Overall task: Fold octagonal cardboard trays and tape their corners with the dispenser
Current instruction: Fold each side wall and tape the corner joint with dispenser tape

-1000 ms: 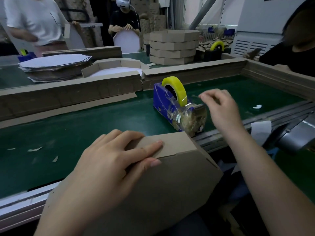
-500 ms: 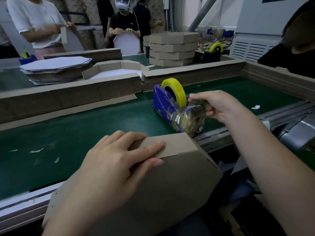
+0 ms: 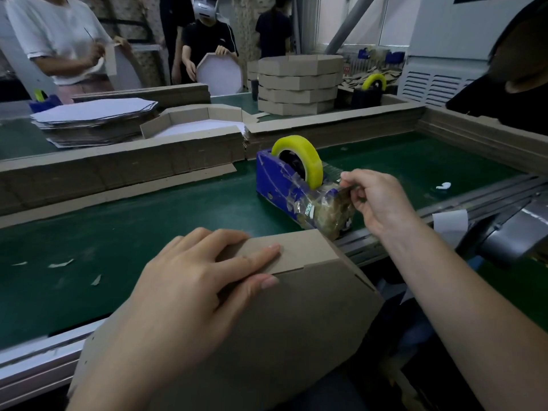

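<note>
A brown octagonal cardboard tray (image 3: 281,321) stands tilted on edge against the near rim of the green belt, its underside facing me. My left hand (image 3: 192,280) presses flat on its upper folded side flap, fingers straight across the corner. Just beyond stands a blue tape dispenser (image 3: 284,185) with a yellow tape roll (image 3: 308,155); its front end is caked with old tape. My right hand (image 3: 373,200) is at the dispenser's cutter end, thumb and forefinger pinching the clear tape strip (image 3: 348,188).
Cardboard walls (image 3: 118,167) border the green belt (image 3: 133,226), which carries small paper scraps. Behind lie a pile of flat blanks (image 3: 95,120), a half-folded tray (image 3: 201,120) and a stack of finished trays (image 3: 299,84). Other people work at the back and right.
My right hand came down from above the dispenser to its cutter end and took hold of the tape strip, drawing it slightly toward me. My left hand and the tray stayed put.
</note>
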`<state>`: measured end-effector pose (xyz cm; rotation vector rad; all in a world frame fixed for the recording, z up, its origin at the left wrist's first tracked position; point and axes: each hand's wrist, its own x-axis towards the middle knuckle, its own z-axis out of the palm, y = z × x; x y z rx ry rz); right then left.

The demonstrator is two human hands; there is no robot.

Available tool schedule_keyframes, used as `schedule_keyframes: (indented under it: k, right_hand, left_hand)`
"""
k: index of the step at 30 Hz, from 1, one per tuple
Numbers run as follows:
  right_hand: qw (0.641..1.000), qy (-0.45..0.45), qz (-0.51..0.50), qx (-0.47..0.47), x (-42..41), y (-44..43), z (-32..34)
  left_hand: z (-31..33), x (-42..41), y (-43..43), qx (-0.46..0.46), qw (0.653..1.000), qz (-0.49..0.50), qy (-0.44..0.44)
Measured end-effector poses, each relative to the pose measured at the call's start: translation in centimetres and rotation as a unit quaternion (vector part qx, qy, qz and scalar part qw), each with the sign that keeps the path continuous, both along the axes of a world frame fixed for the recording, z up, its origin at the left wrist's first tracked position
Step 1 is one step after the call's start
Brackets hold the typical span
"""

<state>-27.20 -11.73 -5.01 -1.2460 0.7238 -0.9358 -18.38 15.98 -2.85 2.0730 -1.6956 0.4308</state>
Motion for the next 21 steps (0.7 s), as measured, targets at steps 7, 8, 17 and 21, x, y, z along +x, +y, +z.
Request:
schedule_keyframes:
  k: [7, 8, 17, 21]
  right_hand:
    - [0.998, -0.030, 0.038, 0.031, 0.0, -0.7, 0.2]
    - [0.998, -0.034, 0.046, 0.041, -0.1, -0.9, 0.3]
    - [0.978, -0.166, 0.043, 0.118, -0.8, -1.5, -1.8]
    - [0.970, -0.220, 0.046, 0.094, -0.8, -1.3, -2.6]
  left_hand:
    - [0.1, 0.0, -0.1, 0.004, 1.000, 0.001, 0.005]
    - [0.1, 0.0, -0.1, 0.005, 1.000, 0.002, 0.005]
    - [0.2, -0.2, -0.6, 0.012, 1.000, 0.001, 0.003]
    - [0.2, -0.2, -0.7, 0.010, 1.000, -0.001, 0.006]
